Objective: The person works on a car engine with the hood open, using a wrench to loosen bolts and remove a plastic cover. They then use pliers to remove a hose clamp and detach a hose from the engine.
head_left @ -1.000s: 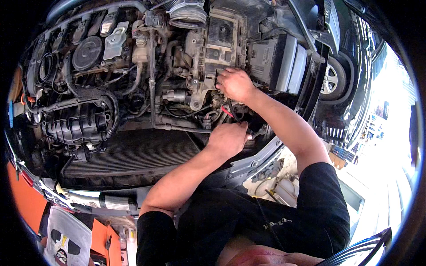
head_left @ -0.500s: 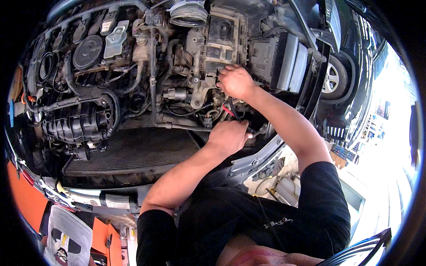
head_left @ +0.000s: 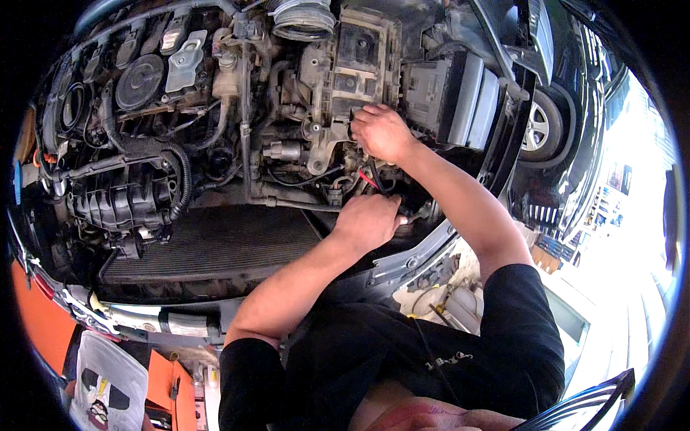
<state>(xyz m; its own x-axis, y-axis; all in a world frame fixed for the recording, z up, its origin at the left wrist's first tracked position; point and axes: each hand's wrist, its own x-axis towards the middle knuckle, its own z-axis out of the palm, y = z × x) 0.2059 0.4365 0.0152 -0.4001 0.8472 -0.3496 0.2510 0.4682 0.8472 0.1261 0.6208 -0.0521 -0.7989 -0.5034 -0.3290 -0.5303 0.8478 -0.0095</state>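
My left hand (head_left: 368, 219) is closed low in the engine bay, close to the front edge. A slim red strip (head_left: 368, 178) and a black one beside it run up from its fingertips, drawing together toward the hand. They look like tool handles or cable, but I cannot make out which. Just above, my right hand (head_left: 382, 133) has its fingers curled down at the lower end of the dusty battery tray (head_left: 348, 109). Whatever those fingers grip is hidden beneath them. Between the two hands lie wires and a connector (head_left: 335, 195).
Left of my hands is the engine (head_left: 140, 82) with hoses, and below it the radiator (head_left: 208, 248). A grey-black box (head_left: 460, 97) stands right of the tray. The front body rail (head_left: 413, 264) runs before me. Orange drawers (head_left: 172, 384) stand lower left.
The view shifts slightly. Both hands stay in nearly the same places, and the red and black strips tilt a little differently between them.
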